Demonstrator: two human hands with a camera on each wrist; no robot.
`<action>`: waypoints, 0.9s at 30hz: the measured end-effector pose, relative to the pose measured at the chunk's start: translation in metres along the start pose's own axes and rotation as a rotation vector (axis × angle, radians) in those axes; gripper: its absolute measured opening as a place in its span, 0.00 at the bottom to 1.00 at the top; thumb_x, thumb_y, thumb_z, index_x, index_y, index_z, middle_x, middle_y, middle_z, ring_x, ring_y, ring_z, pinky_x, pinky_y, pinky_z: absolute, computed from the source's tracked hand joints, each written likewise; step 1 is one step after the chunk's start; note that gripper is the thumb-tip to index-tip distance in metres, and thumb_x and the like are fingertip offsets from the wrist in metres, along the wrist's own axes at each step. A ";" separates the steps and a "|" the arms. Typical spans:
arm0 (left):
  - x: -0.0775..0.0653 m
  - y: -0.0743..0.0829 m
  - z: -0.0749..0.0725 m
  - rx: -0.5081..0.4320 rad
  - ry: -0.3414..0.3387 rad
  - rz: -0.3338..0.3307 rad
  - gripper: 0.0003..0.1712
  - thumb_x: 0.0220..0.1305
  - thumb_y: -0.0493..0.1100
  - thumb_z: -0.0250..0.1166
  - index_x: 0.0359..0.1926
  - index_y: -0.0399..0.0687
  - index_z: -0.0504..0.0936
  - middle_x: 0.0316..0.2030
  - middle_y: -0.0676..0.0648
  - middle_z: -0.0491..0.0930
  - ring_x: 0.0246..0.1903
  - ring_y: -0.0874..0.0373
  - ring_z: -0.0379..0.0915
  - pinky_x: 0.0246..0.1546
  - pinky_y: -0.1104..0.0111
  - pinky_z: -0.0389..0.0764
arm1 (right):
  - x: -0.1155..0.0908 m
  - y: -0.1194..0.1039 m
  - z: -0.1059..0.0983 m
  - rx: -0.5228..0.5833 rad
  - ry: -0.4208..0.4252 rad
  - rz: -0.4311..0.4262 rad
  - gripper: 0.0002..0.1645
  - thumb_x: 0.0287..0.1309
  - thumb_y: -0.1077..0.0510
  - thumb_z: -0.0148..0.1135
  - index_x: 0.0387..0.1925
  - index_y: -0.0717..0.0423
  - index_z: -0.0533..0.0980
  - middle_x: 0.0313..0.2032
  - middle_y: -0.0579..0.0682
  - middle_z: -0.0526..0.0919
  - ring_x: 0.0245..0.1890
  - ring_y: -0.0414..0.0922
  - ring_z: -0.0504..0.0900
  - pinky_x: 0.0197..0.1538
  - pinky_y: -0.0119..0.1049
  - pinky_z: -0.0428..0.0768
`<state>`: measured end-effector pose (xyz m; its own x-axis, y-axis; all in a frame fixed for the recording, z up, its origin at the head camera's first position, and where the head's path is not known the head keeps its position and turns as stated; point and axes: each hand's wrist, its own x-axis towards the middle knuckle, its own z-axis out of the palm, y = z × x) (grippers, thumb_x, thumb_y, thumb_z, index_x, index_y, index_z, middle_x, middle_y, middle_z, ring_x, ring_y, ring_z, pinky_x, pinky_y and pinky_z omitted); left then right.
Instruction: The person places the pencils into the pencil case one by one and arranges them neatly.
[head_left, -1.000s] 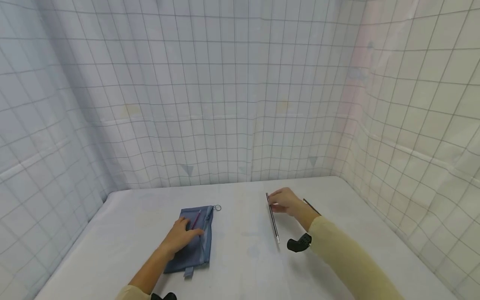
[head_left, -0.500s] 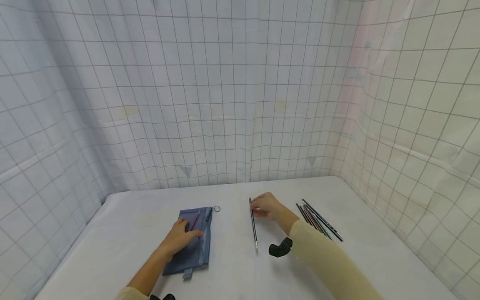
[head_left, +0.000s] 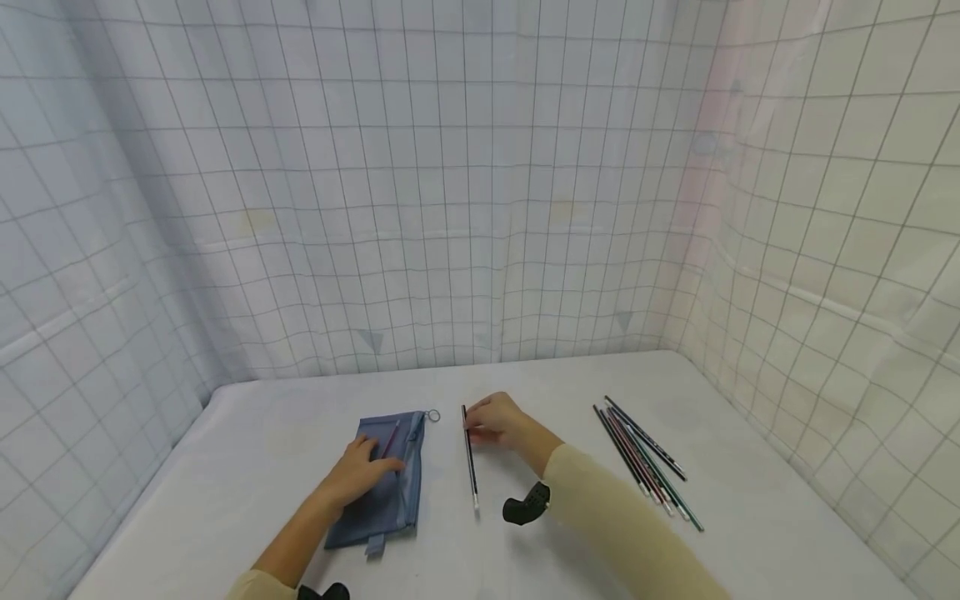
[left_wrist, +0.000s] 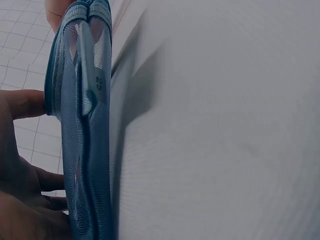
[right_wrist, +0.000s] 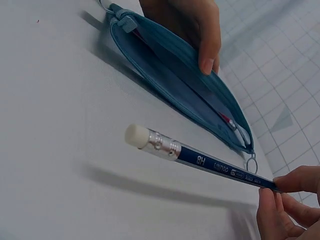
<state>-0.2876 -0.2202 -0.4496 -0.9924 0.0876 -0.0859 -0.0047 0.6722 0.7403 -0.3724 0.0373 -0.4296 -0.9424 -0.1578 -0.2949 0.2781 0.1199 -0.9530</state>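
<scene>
A blue mesh zip pouch (head_left: 375, 500) lies on the white table, left of centre. My left hand (head_left: 356, 475) is on its upper side, thumb at the zipped edge and fingers further back, gripping the upper layer. In the right wrist view the pouch's mouth (right_wrist: 165, 75) gapes, with a red-and-silver piece inside near the ring end. My right hand (head_left: 495, 421) pinches a dark pencil (head_left: 470, 458) near its far end, just right of the pouch. Its white eraser (right_wrist: 136, 136) points back toward me; the fingers hide the other end.
Several pencils (head_left: 645, 458), dark, reddish and green, lie fanned on the table (head_left: 540, 550) at the right. A metal ring (head_left: 434, 415) hangs at the pouch's far corner. White gridded cloth (head_left: 465, 208) encloses the back and sides.
My right hand has carried the pencil leftward, toward the pouch. The pencils at the right, mostly behind the arm before, now show fully. My left hand has stayed on the pouch.
</scene>
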 end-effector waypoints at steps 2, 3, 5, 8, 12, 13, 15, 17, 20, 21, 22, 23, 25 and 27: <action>-0.001 0.001 -0.001 -0.005 0.000 0.009 0.52 0.68 0.57 0.64 0.73 0.18 0.56 0.75 0.19 0.44 0.73 0.21 0.40 0.69 0.32 0.50 | -0.001 -0.001 0.006 0.002 -0.004 0.000 0.13 0.58 0.74 0.69 0.45 0.68 0.80 0.38 0.57 0.84 0.31 0.44 0.84 0.34 0.33 0.85; -0.001 0.002 -0.002 -0.007 0.001 0.013 0.52 0.68 0.56 0.64 0.73 0.18 0.56 0.75 0.19 0.45 0.73 0.21 0.41 0.69 0.32 0.51 | 0.000 -0.002 0.009 0.004 -0.009 0.000 0.12 0.58 0.74 0.69 0.44 0.67 0.80 0.38 0.57 0.84 0.31 0.44 0.84 0.34 0.33 0.85; -0.002 0.003 -0.002 -0.006 0.006 0.011 0.52 0.67 0.56 0.64 0.73 0.17 0.56 0.74 0.18 0.45 0.73 0.21 0.42 0.69 0.32 0.51 | 0.001 -0.001 0.015 0.004 -0.019 0.001 0.12 0.57 0.74 0.69 0.44 0.67 0.80 0.37 0.57 0.85 0.30 0.44 0.84 0.33 0.33 0.85; -0.001 0.004 0.000 -0.014 0.009 0.000 0.52 0.67 0.56 0.64 0.73 0.18 0.56 0.74 0.19 0.45 0.73 0.21 0.42 0.69 0.33 0.51 | 0.003 0.001 0.021 -0.008 -0.034 -0.005 0.12 0.57 0.75 0.69 0.44 0.68 0.81 0.36 0.57 0.85 0.29 0.44 0.84 0.31 0.33 0.85; 0.001 0.007 0.005 -0.032 0.007 -0.004 0.52 0.66 0.56 0.64 0.73 0.19 0.57 0.75 0.20 0.45 0.73 0.22 0.42 0.69 0.33 0.51 | 0.005 0.002 0.026 -0.026 -0.026 -0.021 0.13 0.57 0.75 0.68 0.45 0.70 0.81 0.35 0.57 0.85 0.29 0.43 0.84 0.30 0.32 0.84; 0.002 0.008 0.005 -0.035 0.006 -0.007 0.52 0.66 0.56 0.64 0.73 0.19 0.57 0.75 0.20 0.45 0.73 0.22 0.42 0.69 0.33 0.52 | 0.005 0.002 0.029 -0.030 -0.018 -0.026 0.12 0.57 0.75 0.69 0.44 0.70 0.81 0.34 0.57 0.85 0.28 0.43 0.84 0.29 0.32 0.84; 0.003 0.009 0.005 -0.038 0.006 -0.011 0.52 0.66 0.56 0.64 0.74 0.20 0.57 0.75 0.21 0.45 0.74 0.22 0.42 0.69 0.33 0.52 | 0.005 0.001 0.034 -0.045 -0.008 -0.036 0.13 0.56 0.75 0.69 0.44 0.70 0.81 0.34 0.56 0.85 0.28 0.43 0.83 0.28 0.32 0.84; 0.003 0.009 0.003 -0.033 0.006 -0.019 0.52 0.66 0.56 0.64 0.74 0.21 0.57 0.76 0.21 0.45 0.74 0.22 0.42 0.69 0.33 0.52 | 0.005 0.000 0.040 -0.056 -0.008 -0.046 0.13 0.56 0.75 0.70 0.44 0.69 0.81 0.34 0.56 0.85 0.27 0.43 0.83 0.28 0.32 0.84; 0.002 0.009 0.001 -0.026 0.007 -0.019 0.52 0.66 0.57 0.64 0.74 0.20 0.56 0.75 0.21 0.45 0.74 0.22 0.41 0.69 0.33 0.52 | 0.003 -0.002 0.051 -0.075 0.001 -0.056 0.12 0.55 0.75 0.70 0.41 0.68 0.81 0.32 0.55 0.85 0.25 0.43 0.83 0.27 0.31 0.83; 0.001 0.008 0.001 -0.024 0.007 -0.018 0.52 0.67 0.57 0.64 0.74 0.20 0.56 0.75 0.21 0.45 0.74 0.23 0.41 0.69 0.33 0.52 | 0.003 -0.002 0.055 -0.075 0.002 -0.059 0.11 0.54 0.75 0.70 0.40 0.67 0.81 0.31 0.55 0.85 0.25 0.42 0.82 0.27 0.31 0.83; 0.000 0.008 0.000 -0.023 0.006 -0.019 0.52 0.67 0.57 0.64 0.74 0.20 0.56 0.75 0.21 0.44 0.74 0.23 0.41 0.69 0.33 0.52 | 0.003 -0.002 0.058 -0.075 0.006 -0.061 0.10 0.54 0.75 0.70 0.38 0.67 0.80 0.31 0.55 0.85 0.24 0.42 0.82 0.26 0.31 0.83; 0.000 0.008 0.000 -0.023 0.004 -0.020 0.52 0.67 0.57 0.64 0.74 0.20 0.56 0.75 0.21 0.44 0.74 0.23 0.41 0.69 0.33 0.52 | 0.003 -0.002 0.061 -0.074 0.011 -0.061 0.10 0.53 0.76 0.70 0.36 0.66 0.80 0.31 0.55 0.85 0.23 0.42 0.81 0.25 0.30 0.82; -0.001 0.007 -0.001 -0.025 0.003 -0.022 0.52 0.67 0.57 0.64 0.74 0.20 0.56 0.75 0.20 0.44 0.74 0.22 0.41 0.69 0.33 0.52 | 0.003 -0.001 0.067 -0.075 0.021 -0.057 0.09 0.53 0.76 0.70 0.34 0.65 0.80 0.30 0.54 0.84 0.22 0.42 0.81 0.23 0.29 0.81; -0.002 0.005 -0.001 -0.024 0.004 -0.025 0.52 0.67 0.57 0.64 0.74 0.20 0.56 0.75 0.20 0.44 0.74 0.22 0.41 0.69 0.33 0.52 | 0.003 -0.001 0.072 -0.078 0.032 -0.050 0.09 0.53 0.76 0.70 0.33 0.64 0.79 0.30 0.54 0.84 0.22 0.41 0.81 0.23 0.29 0.81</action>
<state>-0.2860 -0.2175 -0.4448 -0.9924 0.0681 -0.1022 -0.0327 0.6560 0.7540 -0.3624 -0.0340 -0.4342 -0.9607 -0.1339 -0.2431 0.2160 0.1888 -0.9579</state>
